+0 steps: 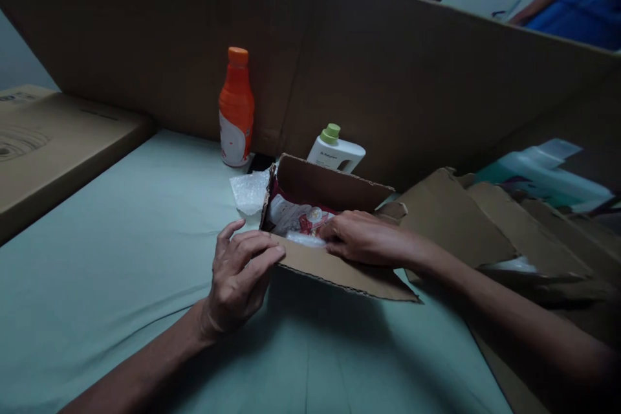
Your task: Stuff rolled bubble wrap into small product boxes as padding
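A small open cardboard box (334, 182) sits on the table with its flaps up and out. Inside lies a white and dark red printed packet (291, 215), with a piece of clear bubble wrap (305, 239) along the near side. My left hand (240, 272) holds the near left corner, its fingers over the near flap (349, 275) and the thumb raised. My right hand (366, 236) reaches into the box from the right. Its fingers are bent beside the packet and the wrap; the fingertips are partly hidden, so what they pinch is unclear.
An orange bottle (237, 107) and a white bottle with a green cap (334, 149) stand behind the box. Bubble wrap (251, 191) lies left of it. Cardboard pieces (451, 220) and a teal bottle (533, 171) crowd the right; a large flat carton (72, 149) lies left. A tall cardboard wall (412, 77) closes the back.
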Motion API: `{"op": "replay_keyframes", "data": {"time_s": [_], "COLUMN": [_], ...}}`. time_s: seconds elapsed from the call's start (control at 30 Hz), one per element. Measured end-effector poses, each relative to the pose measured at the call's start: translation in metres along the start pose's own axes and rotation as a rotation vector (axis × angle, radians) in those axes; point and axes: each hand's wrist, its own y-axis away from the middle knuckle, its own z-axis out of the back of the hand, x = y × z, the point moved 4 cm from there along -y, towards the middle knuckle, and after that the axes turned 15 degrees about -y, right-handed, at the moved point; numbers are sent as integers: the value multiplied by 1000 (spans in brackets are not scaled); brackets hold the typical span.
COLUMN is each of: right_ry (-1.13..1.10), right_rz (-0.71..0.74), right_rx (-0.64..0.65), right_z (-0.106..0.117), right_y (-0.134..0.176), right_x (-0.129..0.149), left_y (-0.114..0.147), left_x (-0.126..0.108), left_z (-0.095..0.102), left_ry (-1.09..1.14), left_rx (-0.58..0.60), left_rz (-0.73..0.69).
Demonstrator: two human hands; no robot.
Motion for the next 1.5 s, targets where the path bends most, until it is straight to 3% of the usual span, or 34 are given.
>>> {"op": "replay_keyframes", "data": {"time_s": [0.07,0.13,0.2,0.3,0.37,0.43,0.5,0.6,0.67,0.77,0.83,0.93,1.03,1.1,1.2,1.3,1.4,1.5], "right_ry": [-9,-5,-54,-235,-376,-582,-793,-991,-1092,-1148,-1147,-1144,-1097,-1097,-1161,-1176,-1149,-1129], "right_rz": [47,63,86,85,-2,-127,-179,-90,-5,80,76,-4,-84,-79,13,140,175,132], "right_rx": [23,-78,-312,-806,-1138,-1319,-1286,-1138,-1090,-1047,-1024,-1070,-1285,-1367,-1270,-1189,-1164,-1156], "right_z": [0,7,19,30,16,-20,-66,-116,-124,-112,-107,-124,-156,-174,-184,-176,-171,-179], "right_y": [-4,0,19,82,127,150,139,86,52,31,42,88,143,162,148,118,104,113], "right_x": [5,6,3,-14,-35,-60,-78,-80,-72,-64,-69,-87,-95,-82,-43,-10,1,-4], "left_y": [-1,-1,-1,-1,1,7,16,31,35,27,19,14,22,35,60,79,93,100], "left_x": [1,4,12,31,41,45,42,35,35,38,29,-7,-51,-62,-41,-11,1,-6], "left_z": [0,0,1,5,5,3,-1,-12,-21,-40,-53,-59,-45,-22,21,54,66,61], "left_ry": [18,22,13,44,91,133,177,257,316,424,475,521,584,557,406,307,292,299], "left_rx": [26,42,30,0,28,99,205,369,421,442,437,426,503,519,451,407,387,416], "left_rz": [18,58,152,361,483,570,612,631,652,708,755,751,658,661,798,909,974,989]}}
